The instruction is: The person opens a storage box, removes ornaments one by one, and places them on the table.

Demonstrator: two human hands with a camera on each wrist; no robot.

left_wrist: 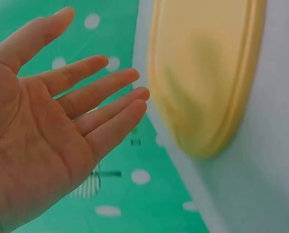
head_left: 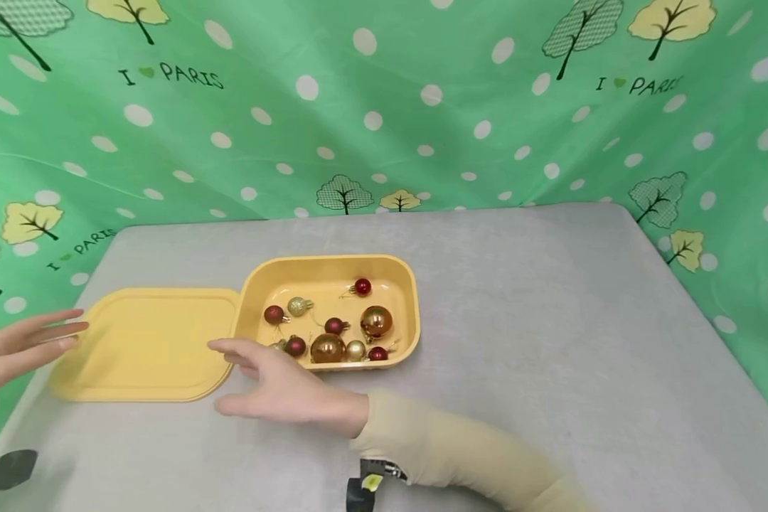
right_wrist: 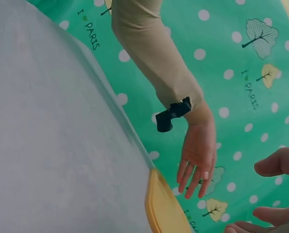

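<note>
My left hand (head_left: 22,348) hovers at the left, fingers straight and holding nothing, beside the left end of a flat yellow lid (head_left: 150,348). In the left wrist view its palm (left_wrist: 37,141) faces the camera with the fingers spread. My right hand (head_left: 281,384), also holding nothing, is over the lid's right end and the near left corner of a yellow box (head_left: 333,263), thumb apart from relaxed fingers. Inside the box lie several Christmas baubles: large copper ones (head_left: 376,321), small red ones (head_left: 362,287) and a gold glitter one (head_left: 298,306). The right hand hides part of the box's near left corner.
The grey tabletop (head_left: 537,341) extends to the right of the box. A green dotted cloth (head_left: 422,128) printed with trees hangs behind and at both sides. Black camera mounts (head_left: 365,491) are on the wrists.
</note>
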